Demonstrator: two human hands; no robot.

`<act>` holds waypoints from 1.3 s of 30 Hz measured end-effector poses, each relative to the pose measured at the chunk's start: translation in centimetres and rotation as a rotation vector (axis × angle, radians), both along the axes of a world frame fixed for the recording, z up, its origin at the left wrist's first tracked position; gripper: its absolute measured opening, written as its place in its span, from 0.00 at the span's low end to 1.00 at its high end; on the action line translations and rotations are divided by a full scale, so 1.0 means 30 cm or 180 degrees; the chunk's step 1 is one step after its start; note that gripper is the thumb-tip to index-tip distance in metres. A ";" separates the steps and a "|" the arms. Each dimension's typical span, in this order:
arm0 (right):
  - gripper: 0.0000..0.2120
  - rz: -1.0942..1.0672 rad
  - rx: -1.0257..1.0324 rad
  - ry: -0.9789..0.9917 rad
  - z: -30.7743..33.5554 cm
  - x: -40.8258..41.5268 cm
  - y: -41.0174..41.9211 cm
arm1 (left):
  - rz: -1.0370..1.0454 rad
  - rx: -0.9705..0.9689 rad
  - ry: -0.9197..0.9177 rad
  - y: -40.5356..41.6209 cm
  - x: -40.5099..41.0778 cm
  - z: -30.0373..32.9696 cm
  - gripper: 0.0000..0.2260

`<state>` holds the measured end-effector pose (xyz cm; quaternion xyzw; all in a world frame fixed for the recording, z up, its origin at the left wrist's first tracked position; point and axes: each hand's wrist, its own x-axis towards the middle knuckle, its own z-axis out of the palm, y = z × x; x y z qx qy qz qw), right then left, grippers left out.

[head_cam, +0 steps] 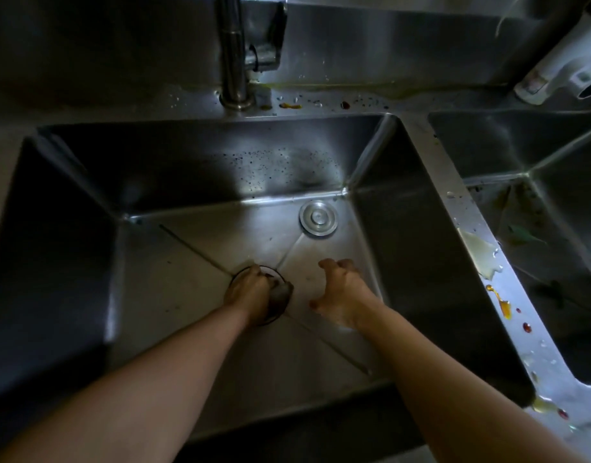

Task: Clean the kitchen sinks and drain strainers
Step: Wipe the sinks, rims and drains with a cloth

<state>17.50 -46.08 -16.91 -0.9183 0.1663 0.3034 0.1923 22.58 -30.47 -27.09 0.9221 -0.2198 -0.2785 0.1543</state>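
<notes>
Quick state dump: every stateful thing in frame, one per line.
left hand: gripping something at the drain, item unclear
right hand: fingers curled, holding nothing
round cover: lying on the sink floor
faucet: no water visible
divider ledge: spattered, dirty
right sink: debris inside

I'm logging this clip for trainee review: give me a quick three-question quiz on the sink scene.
1. True or false: the round drain cover sits in the drain opening.
2. Which hand is at the drain opening: A) left hand B) right hand?
3. Fill in: orange and red spills lie on the ___ between the two basins.

Key: 1 false, it lies near the back corner of the left sink; 2 A; 3 divider.
</notes>
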 end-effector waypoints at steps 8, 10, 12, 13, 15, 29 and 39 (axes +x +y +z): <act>0.33 -0.0203 0.0016 -0.0067 0.133 -0.072 0.086 | 0.1725 -0.0581 0.0479 0.111 -0.039 0.202 0.09; 0.32 -0.0237 0.0078 -0.0200 0.182 -0.078 0.102 | 0.1929 -0.0866 0.0587 0.133 -0.034 0.247 0.09; 0.31 -0.0292 0.0130 -0.0282 0.226 -0.087 0.113 | 0.1896 -0.1036 0.0601 0.141 -0.022 0.298 0.07; 0.32 -0.0324 0.0147 -0.0293 0.250 -0.093 0.118 | 0.1836 -0.1083 0.0602 0.142 -0.018 0.329 0.06; 0.33 -0.0374 0.0159 -0.0320 0.298 -0.106 0.126 | 0.1712 -0.1184 0.0610 0.140 -0.002 0.388 0.06; 0.41 -0.0716 0.0316 -0.0899 0.590 -0.217 0.008 | 0.1655 -0.2617 0.1230 -0.015 0.038 0.784 0.18; 0.49 -0.0872 0.0543 -0.1221 0.759 -0.264 -0.322 | 0.1567 -0.3256 0.1645 -0.361 -0.065 1.061 0.15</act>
